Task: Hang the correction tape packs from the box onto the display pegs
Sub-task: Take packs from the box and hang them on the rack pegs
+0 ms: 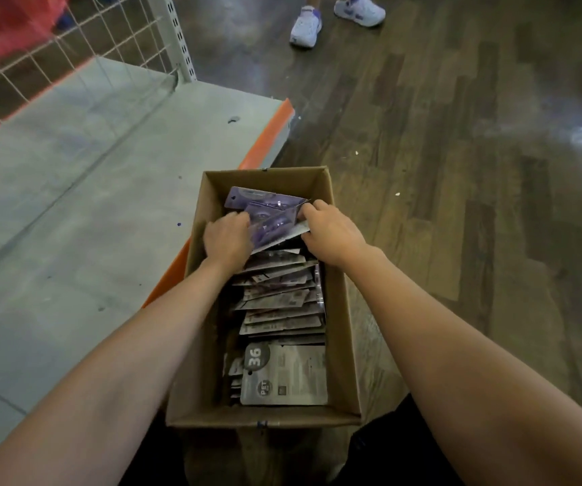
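Left hand (227, 236) and right hand (328, 230) gripping purple correction tape packs (272, 219) between them, inside box (339, 310)

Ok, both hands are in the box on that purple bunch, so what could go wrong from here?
1. The left hand and right hand grip several purple blister packs fanned at angles; lifting them together, one could slip out.
2. The long brown cardboard box seems to sit only partly on the grey shelf's orange edge; a tug might tip it.
3. No display pegs are in view, so the carry may be awkward.
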Tool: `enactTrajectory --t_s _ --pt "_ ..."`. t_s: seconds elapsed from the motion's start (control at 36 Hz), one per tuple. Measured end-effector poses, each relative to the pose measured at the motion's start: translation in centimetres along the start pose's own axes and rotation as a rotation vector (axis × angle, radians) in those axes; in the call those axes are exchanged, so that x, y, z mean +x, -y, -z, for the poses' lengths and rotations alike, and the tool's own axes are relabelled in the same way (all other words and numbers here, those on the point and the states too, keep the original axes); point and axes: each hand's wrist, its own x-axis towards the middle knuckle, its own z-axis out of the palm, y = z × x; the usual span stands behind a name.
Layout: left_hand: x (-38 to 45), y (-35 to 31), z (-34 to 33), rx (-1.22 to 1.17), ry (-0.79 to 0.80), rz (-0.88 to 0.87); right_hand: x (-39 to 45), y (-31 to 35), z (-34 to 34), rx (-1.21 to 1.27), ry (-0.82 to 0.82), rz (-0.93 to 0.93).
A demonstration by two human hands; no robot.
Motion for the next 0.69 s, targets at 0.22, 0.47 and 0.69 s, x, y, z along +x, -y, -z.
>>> enactTrajectory --t_s 0.22,0.47,0.69 --pt "0.2 -2.2 6.8 -0.271 -0.143 -0.569 1.0 1.6 -1.0 0.071 -0.075 0.029" --pt "2.4 1.0 2.5 -0.348 0.098 0.059 1.0 2.4 -0.1 0.225 -0.218 -0.263" --pt "2.5 1.0 -2.3 -0.086 0.338 0.165 0.3 1.2 0.8 0.259 -0.174 -0.342"
